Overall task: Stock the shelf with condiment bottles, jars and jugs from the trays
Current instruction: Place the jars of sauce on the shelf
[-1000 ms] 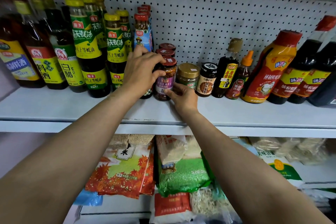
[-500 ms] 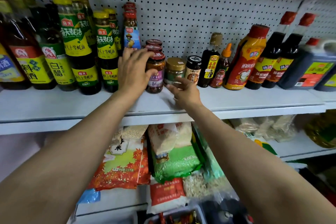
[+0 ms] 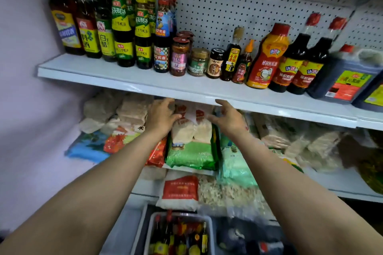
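A white shelf [image 3: 128, 77] carries a row of condiment bottles and jars, among them a red-lidded chili jar [image 3: 179, 57]. Below its front edge, the left hand [image 3: 161, 117] and right hand [image 3: 229, 118] hover empty, fingers loosely spread. A tray [image 3: 153, 225] of bottles sits at the bottom, partly cut off and blurred.

Stocked shelf above a tray.
Bottles [image 3: 122, 33] left, jars [image 3: 198, 62] centre, jugs [image 3: 348, 76] right on the shelf [image 3: 145, 80]; tray [image 3: 180, 234] below.

2 hands [image 3: 160, 119], 1 shelf [image 3: 145, 80], 1 tray [image 3: 152, 225], 1 green bag [image 3: 191, 152]
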`<state>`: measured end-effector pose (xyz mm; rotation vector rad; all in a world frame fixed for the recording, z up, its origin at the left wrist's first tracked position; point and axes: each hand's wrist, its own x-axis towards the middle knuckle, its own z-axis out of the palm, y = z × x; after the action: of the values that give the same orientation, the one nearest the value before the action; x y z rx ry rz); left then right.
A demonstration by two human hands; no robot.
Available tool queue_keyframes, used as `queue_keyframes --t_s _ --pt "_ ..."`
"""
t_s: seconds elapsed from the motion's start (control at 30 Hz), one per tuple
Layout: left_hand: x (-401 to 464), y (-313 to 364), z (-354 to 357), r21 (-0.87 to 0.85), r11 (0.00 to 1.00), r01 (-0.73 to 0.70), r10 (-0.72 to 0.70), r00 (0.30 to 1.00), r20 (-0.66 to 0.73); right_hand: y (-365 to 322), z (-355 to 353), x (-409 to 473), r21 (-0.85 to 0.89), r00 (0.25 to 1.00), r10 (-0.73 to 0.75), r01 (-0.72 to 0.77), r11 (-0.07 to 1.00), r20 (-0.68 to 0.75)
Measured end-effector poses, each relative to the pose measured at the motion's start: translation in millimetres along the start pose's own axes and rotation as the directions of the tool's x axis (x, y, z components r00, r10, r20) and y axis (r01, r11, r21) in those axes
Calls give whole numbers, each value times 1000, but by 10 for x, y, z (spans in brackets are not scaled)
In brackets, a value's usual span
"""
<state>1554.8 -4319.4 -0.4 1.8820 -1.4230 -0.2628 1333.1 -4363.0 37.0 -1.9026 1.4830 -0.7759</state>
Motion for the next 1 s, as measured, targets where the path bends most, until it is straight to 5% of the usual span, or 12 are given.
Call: queue_keyframes --t_s 0.23,0.57,1.0 --pt "-1270 -40 348 74 982 171 -177 981 83 733 113 -784 -251 975 80 -26 968 205" --pt "-1965 -343 729 124 968 218 -243 935 259 1344 459 -1462 -329 913 235 -122 936 332" --pt "-2908 -1524 2070 132 918 375 -384 752 536 3053 1516 -2083 -389 720 567 -427 816 401"
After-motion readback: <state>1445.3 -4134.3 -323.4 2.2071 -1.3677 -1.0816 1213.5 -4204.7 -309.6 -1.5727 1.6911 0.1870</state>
